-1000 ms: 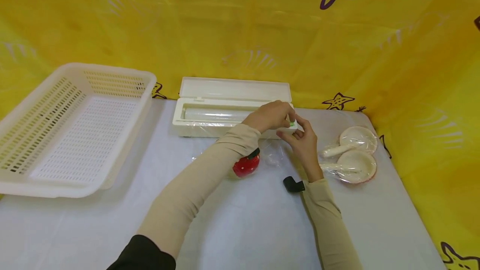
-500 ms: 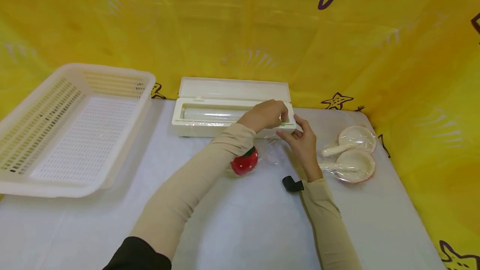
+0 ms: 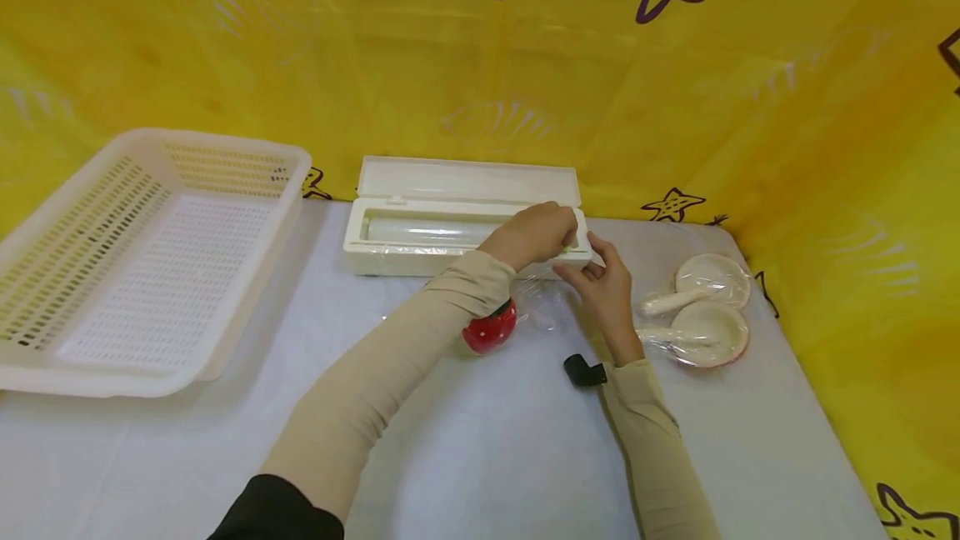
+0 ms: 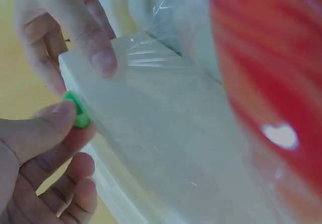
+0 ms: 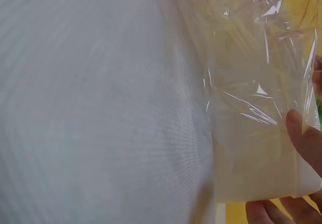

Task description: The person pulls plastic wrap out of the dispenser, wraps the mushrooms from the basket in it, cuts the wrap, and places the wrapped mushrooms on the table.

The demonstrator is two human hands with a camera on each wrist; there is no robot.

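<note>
A white cling film dispenser (image 3: 390,261) lies with its lid up, a roll of film (image 3: 427,230) inside. My left hand (image 3: 534,233) is at its right end, pinching a small green slide cutter (image 4: 77,110) between thumb and index finger at the dispenser's edge. Around the right end corner, my right hand (image 3: 606,286) grips the dispenser, thumb (image 5: 302,138) on the front over the film. Clear cling film (image 5: 251,83) hangs down the front. A red item with white dots (image 3: 491,330) lies in front, partly covered by my left sleeve.
A white slotted plastic basket (image 3: 202,357) stands at the left. Two white long-handled spoons (image 3: 711,333) in clear wrapping lie on the right of the white-covered table (image 3: 480,457). A yellow patterned cloth (image 3: 465,48) hangs behind.
My left hand has shifted slightly left along the dispenser's front edge with the green slide cutter. My right hand stays at the dispenser's right end.
</note>
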